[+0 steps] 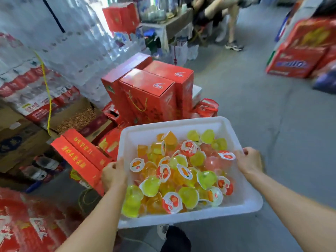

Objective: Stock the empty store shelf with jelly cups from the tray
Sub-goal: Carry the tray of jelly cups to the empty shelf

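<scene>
A white plastic tray [163,128] is held in the air in front of me, low in the view. It is heaped with several jelly cups [180,171] in yellow, green, orange and pink, some with fruit-printed lids. My left hand [113,174] grips the tray's left rim, thumb inside. My right hand [249,160] grips the right rim. No store shelf is in view.
Red gift boxes [154,91] are stacked on the floor just beyond the tray, with more red cartons [81,155] at the left. Shrink-wrapped bottle packs [36,88] rise at the far left. Grey floor [254,99] lies to the right. A seated person's legs [232,24] are at the back.
</scene>
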`<state>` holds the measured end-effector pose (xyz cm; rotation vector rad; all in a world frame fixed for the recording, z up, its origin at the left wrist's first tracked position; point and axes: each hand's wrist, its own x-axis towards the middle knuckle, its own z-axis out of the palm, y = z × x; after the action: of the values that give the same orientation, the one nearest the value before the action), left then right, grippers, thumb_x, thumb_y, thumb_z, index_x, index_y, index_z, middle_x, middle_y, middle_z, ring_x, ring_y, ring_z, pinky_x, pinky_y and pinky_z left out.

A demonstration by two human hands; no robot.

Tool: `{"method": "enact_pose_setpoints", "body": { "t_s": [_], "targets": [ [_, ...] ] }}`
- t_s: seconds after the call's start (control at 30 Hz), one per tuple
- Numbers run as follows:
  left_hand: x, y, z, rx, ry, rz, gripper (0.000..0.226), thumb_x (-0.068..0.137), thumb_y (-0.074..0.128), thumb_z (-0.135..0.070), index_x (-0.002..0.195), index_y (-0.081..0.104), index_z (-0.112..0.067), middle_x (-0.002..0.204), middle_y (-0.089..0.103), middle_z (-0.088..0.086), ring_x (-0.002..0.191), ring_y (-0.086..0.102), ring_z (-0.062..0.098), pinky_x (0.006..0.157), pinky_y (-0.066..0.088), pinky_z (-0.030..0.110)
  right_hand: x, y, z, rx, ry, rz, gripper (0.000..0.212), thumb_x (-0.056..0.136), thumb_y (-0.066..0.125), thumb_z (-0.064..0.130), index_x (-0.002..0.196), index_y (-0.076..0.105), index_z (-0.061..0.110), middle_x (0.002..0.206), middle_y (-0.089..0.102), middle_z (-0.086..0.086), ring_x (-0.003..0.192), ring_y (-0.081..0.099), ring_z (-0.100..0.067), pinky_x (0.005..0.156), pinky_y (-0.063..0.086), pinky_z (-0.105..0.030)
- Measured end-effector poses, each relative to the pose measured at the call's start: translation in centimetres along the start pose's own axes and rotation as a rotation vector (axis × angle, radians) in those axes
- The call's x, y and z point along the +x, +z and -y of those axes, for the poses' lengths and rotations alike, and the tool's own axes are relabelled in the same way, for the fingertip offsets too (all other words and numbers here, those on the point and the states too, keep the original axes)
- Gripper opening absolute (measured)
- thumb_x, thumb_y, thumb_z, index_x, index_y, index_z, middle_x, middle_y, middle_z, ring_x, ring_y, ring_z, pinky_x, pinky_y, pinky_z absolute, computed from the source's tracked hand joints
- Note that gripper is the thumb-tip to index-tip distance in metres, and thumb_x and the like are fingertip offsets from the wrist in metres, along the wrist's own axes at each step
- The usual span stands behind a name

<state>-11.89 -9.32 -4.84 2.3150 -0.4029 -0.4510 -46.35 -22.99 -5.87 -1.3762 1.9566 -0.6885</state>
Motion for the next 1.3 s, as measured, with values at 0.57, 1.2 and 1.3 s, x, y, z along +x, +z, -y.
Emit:
{"method": "enact_pose_setpoints", "body": {
  "t_s": [0.57,1.2,1.3],
  "targets": [
    [-33.5,20.8,-13.4,0.138,0.457,0.686,0.047,0.091,0.059,-0.039,0.057,0.054,-0.007,0.059,0.050,0.012,0.061,0.049,0.031,0.063,0.038,0.034,-12.0,-32.4,-30.2,0.269,0.667,-0.674,0.035,0.080,0.061,0.027,0.056,0.047,0.006,0.059,0.049,-0.015,0.055,0.044,-0.028,0.052,0.033,-0.031],
    [-76.3,39.0,-18.3,0.487,1.090,1.441,0.039,0.091,0.060,-0.033,0.063,0.051,-0.007,0.063,0.045,0.008,0.063,0.045,0.026,0.062,0.038,0.030,-31.1,-44.2,-45.9,0.723,1.344,-1.520,0.024,0.076,0.069,0.024,0.062,0.060,0.008,0.063,0.052,-0.010,0.060,0.046,-0.025,0.058,0.039,-0.031],
    [-84.5,38.9,-16.0,0.564,1.190,1.542,0.034,0.090,0.062,-0.036,0.077,0.063,-0.005,0.076,0.058,0.013,0.076,0.056,0.031,0.071,0.044,0.034,-35.3,-45.2,-47.4,0.776,1.437,-1.657,0.023,0.078,0.073,0.022,0.074,0.066,0.000,0.069,0.057,-0.015,0.064,0.050,-0.026,0.063,0.049,-0.039]
  ]
}}
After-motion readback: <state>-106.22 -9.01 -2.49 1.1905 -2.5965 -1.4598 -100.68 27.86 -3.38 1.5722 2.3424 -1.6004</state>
